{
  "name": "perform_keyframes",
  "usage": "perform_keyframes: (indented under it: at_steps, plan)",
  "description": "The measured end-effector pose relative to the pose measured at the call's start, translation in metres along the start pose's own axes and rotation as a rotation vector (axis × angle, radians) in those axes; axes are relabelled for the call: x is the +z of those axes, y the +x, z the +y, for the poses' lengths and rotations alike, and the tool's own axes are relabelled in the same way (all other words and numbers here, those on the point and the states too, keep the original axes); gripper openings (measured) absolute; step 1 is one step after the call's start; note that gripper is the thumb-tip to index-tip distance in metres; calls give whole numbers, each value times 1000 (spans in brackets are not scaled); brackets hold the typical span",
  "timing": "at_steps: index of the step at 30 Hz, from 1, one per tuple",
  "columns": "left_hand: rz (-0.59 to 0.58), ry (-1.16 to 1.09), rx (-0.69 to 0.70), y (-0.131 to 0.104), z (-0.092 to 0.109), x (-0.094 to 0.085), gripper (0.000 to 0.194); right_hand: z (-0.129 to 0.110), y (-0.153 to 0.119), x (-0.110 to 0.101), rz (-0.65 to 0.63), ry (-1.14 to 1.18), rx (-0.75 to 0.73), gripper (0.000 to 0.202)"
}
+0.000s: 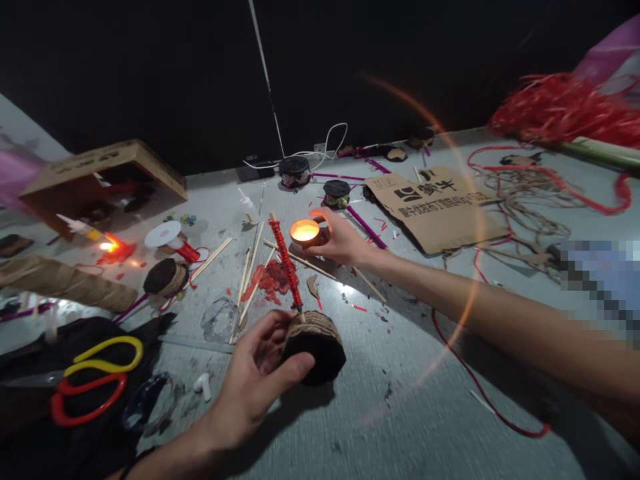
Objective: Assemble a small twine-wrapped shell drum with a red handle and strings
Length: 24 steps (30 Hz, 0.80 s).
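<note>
I had the left hand (pixel 263 370) closed on a twine-wrapped disc (pixel 320 353), thumb flat on its black face and fingers curled behind its edge, low over the near part of the table (pixel 425 413). A stick bound in red cord (pixel 285 259) rose from the disc's rim, tilting slightly left. My right hand (pixel 337 239) gripped the candle cup (pixel 305 232) by its right side, fingers narrowed around the wall. The cup's inside glowed yellow-orange, so bright that I could not tell how much wax was in it, nor whether its base touched the table. It was just right of the red-bound stick.

At far left I saw a cardboard box (pixel 103 175), open side toward me, with dark things inside too shadowed to name. A small white nozzled bottle (pixel 247 203) stood farther back; I could not make out its contents. A white-ended spool (pixel 164 235) carried red cord.
</note>
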<state>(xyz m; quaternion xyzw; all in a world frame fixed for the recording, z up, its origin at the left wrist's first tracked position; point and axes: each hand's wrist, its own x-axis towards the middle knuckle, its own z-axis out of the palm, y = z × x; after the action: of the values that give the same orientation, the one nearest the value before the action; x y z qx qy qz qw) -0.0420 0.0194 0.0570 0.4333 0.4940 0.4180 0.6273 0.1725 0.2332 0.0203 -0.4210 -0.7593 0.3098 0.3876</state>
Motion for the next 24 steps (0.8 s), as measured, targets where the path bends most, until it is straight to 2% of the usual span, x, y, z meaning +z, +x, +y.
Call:
perform_keyframes:
  at_steps: [4,9,13,18,24]
  plan:
    - [-9,8,8,-1,1,1,49,1,-4,-2,-4,-10,-10,90]
    - [-3,19,33,-3,1,2,47,-1,-6,-6,-44,-10,-7,84]
    - [5,20,50,-2,3,3,48,-3,-8,-5,-15,-64,-4,93]
    - [-17,51,79,-3,7,5,45,-7,-12,-4,-26,-61,-31,79]
    - [48,45,90,-3,4,4,48,-9,-14,-4,16,-84,-6,80]
